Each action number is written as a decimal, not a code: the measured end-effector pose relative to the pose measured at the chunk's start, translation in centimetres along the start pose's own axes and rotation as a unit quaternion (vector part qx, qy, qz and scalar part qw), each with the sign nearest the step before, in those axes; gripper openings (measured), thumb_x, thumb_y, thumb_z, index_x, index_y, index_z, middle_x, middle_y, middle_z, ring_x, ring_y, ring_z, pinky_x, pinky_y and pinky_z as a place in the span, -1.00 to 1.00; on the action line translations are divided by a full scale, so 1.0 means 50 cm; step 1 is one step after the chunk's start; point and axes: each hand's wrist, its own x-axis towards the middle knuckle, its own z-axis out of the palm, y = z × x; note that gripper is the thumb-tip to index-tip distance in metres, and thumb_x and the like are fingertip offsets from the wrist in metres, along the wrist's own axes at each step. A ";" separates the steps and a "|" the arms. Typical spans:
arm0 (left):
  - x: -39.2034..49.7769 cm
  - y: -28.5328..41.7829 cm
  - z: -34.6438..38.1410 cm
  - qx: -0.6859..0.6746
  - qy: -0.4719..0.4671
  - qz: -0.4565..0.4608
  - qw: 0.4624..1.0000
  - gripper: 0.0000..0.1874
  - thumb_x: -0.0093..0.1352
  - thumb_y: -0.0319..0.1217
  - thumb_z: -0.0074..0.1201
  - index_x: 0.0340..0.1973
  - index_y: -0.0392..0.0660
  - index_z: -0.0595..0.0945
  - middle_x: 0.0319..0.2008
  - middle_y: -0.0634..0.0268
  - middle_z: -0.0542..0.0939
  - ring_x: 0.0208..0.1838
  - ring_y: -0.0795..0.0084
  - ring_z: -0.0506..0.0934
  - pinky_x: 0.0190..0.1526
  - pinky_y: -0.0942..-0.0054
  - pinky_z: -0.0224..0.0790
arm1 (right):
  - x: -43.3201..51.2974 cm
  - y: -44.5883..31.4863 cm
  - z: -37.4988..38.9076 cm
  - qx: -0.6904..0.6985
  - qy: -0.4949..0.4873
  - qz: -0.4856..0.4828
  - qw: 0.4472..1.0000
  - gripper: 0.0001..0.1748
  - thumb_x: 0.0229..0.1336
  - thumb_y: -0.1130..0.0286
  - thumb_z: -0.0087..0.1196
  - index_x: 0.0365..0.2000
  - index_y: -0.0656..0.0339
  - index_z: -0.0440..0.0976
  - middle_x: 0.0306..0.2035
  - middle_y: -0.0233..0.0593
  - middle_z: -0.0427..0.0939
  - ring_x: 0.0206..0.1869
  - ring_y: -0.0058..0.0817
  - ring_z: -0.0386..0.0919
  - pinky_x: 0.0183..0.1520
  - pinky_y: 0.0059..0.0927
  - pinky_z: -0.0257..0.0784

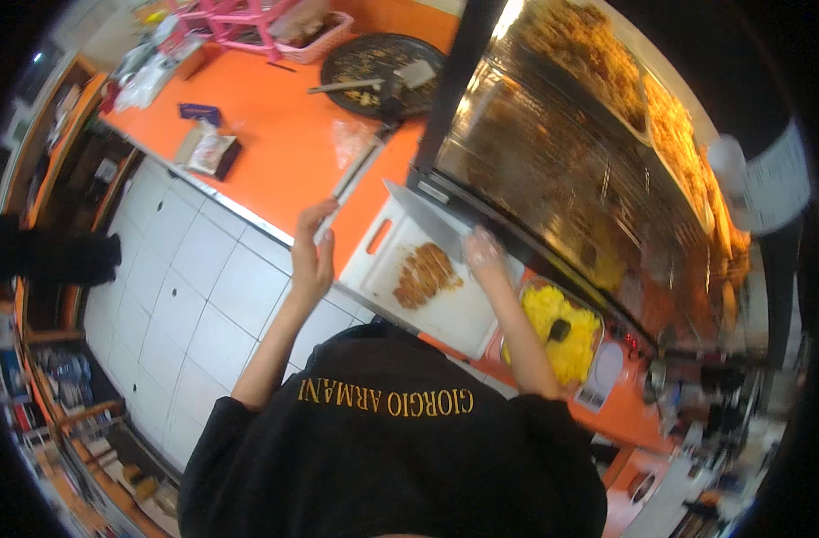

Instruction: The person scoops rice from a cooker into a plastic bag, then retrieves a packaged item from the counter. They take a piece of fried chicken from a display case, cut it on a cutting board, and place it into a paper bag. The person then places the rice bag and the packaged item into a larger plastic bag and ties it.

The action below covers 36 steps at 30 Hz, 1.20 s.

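My right hand (484,254), in a clear plastic glove, grips a broad-bladed kitchen knife (428,218). Its blade lies over the far side of a white plastic cutting board (460,321). Beside the blade, a browned, breaded cutlet (425,276) sits cut into strips, with crumbs around it. My left hand (312,254) looks bare and is raised left of the board, thumb and fingers apart. The end of a long metal pan handle (355,171) shows at the gap between them; whether they touch is unclear.
A dark pan (355,57) with food bits and a spatula (414,74) stands at the back. A glass-fronted warming case (530,161) borders the board. Right of it sits a tray of yellow food (550,313). A small box (211,155) lies on the orange counter (268,134).
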 end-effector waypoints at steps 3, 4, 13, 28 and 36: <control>-0.027 0.016 -0.022 0.032 -0.014 -0.053 0.998 -0.72 0.46 -0.48 -0.20 0.05 -0.30 0.41 -0.05 0.00 0.53 0.16 0.13 0.47 0.25 0.18 0.21 | -0.034 -0.094 -0.029 0.105 0.045 0.075 0.991 -0.21 0.10 0.05 0.16 0.29 0.07 0.18 0.32 0.17 0.14 0.34 0.04 0.19 0.34 -0.01 0.16; -0.036 0.023 -0.024 0.016 -0.008 -0.071 0.997 -0.73 0.46 -0.47 -0.19 0.04 -0.30 0.41 -0.07 0.00 0.54 0.14 0.14 0.49 0.24 0.19 0.22 | -0.056 -0.123 -0.035 0.107 -0.009 0.072 0.992 0.02 -0.07 -0.06 0.26 0.35 -0.01 0.03 0.35 0.17 0.04 0.37 0.08 0.12 0.36 0.02 0.11; -0.047 -0.009 -0.066 0.011 -0.036 -0.141 0.989 -0.76 0.50 -0.41 -0.23 0.00 -0.27 0.40 -0.11 0.06 0.56 0.00 0.24 0.56 0.12 0.25 0.36 | -0.070 -0.222 -0.032 0.087 -0.162 0.093 0.978 0.33 -0.37 -0.08 0.37 0.41 -0.22 -0.18 0.38 0.12 -0.09 0.41 0.16 -0.06 0.41 0.12 -0.06; 0.102 -0.255 -0.412 -0.011 -0.025 -0.160 0.987 -0.76 0.50 -0.42 -0.21 0.01 -0.25 0.43 -0.16 0.14 0.57 -0.13 0.36 0.60 -0.21 0.46 0.40 | -0.005 -0.283 0.035 0.207 0.171 0.301 0.915 -0.44 -0.07 0.40 0.28 0.00 -0.01 0.37 -0.25 -0.13 0.60 -0.15 -0.20 0.62 -0.12 -0.28 0.52; 0.143 -0.310 -0.542 -0.017 0.005 -0.133 0.991 -0.75 0.49 -0.44 -0.18 0.04 -0.26 0.39 -0.17 0.16 0.49 -0.16 0.37 0.58 -0.09 0.44 0.42 | 0.304 -0.630 -0.060 0.247 0.149 -0.092 0.953 -0.57 -0.01 0.31 0.25 -0.11 0.10 0.38 -0.18 -0.17 0.61 -0.13 -0.20 0.62 -0.12 -0.19 0.54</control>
